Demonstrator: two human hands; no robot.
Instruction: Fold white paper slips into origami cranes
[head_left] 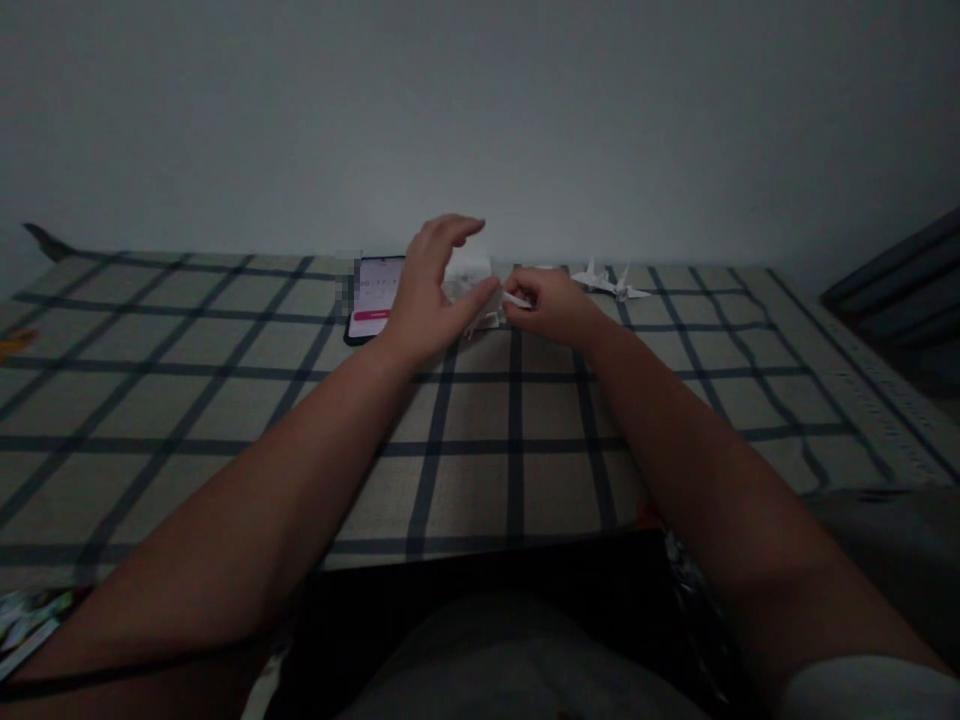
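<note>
My right hand (551,302) is closed, with a small white strip of folded paper (517,300) pinched between thumb and fingers. My left hand (431,285) is raised with its thumb and fingers spread apart, just left of the right hand. Behind and below its thumb lie white papers (469,268), partly hidden by that hand. The left thumb tip comes close to the folded paper; whether it touches cannot be made out. Right of my right hand sit white origami cranes (622,287) with pointed wings.
A phone (375,290) with a lit screen lies left of my left hand. The table has a checked cloth (480,420) and meets a plain wall (480,120) at the back. A dark slatted object (900,290) stands at the far right.
</note>
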